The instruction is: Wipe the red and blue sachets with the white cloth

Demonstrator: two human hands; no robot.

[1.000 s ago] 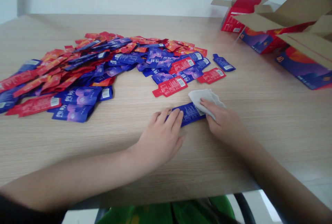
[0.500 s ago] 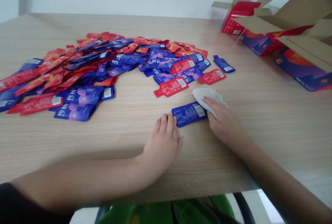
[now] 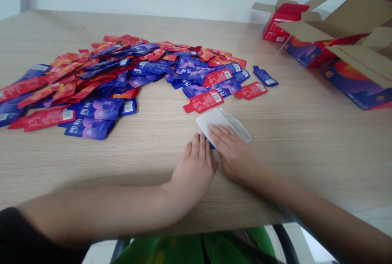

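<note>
A blue pouch [image 3: 212, 146] lies flat on the table in front of me, mostly hidden under my hands and a cloth. My left hand [image 3: 196, 166] holds down its left end, fingers close together. My right hand [image 3: 232, 149] presses a folded white cloth [image 3: 222, 119] onto the pouch, its fingers laid along the cloth. Just beyond the cloth lies a red pouch [image 3: 203, 101] with its printed back up. Another red pouch [image 3: 252, 90] and a blue pouch [image 3: 265, 76] are to the right of it.
A large heap of red and blue pouches [image 3: 101, 72] spreads across the left and middle of the wooden table [image 3: 147, 154]. Opened cardboard boxes stand at the right: a small red one [image 3: 277, 25] behind, and blue-and-red ones [image 3: 352, 80] nearer.
My right hand has slid the white cloth leftward along the blue pouch, from its right end to near my left hand, covering most of it. My left hand stays at the left end.
</note>
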